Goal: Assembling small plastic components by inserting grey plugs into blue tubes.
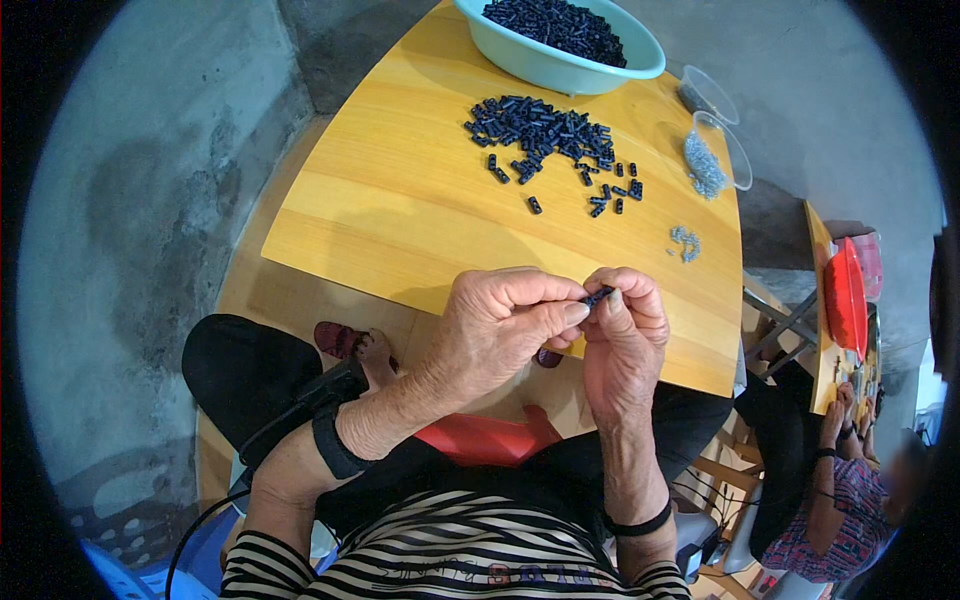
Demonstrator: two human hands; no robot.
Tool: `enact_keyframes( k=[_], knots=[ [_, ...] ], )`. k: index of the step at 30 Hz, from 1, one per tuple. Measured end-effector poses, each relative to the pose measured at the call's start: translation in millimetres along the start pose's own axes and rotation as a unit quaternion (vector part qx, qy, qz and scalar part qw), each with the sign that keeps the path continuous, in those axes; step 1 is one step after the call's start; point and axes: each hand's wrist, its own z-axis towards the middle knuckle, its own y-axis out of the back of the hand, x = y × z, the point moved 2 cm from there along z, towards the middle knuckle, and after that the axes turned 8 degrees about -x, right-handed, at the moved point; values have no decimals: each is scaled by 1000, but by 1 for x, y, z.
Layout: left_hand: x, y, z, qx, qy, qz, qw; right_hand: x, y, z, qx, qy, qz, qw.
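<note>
Over the near edge of the yellow wooden table (400,230), my left hand (510,315) and my right hand (628,325) meet with their fingertips almost touching. Between them they pinch a small black plastic piece (598,297), mostly covered by the fingers. The left thumb and forefinger grip one end, while the right thumb and forefinger close on the other. Farther back lies a loose pile of similar black plastic pieces (545,132), with several scattered toward me. To the right of the pile sits a small heap of tiny silvery parts (686,243).
A light-blue basin (560,75) full of black pieces stands at the table's far edge. Two clear plastic tubs with small parts, one a round tub (742,165), rest at the right edge. Beyond, another person (835,510) works at a table with a red basin (846,300).
</note>
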Motion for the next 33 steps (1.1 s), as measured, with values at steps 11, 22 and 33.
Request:
enact_keyframes(
  k=[11, 22, 33],
  knots=[
    [3, -1, -1, -10, 3, -5, 1000, -3, -1, 0, 1, -17, 45, 999],
    [5, -2, 0, -26, 4, 9, 1000, 4, -5, -3, -29, 140, -216, 966],
    [5, -3, 4, -46, 30, -44, 998, 9, -9, 5, 8, 302, -413, 859]
  ],
)
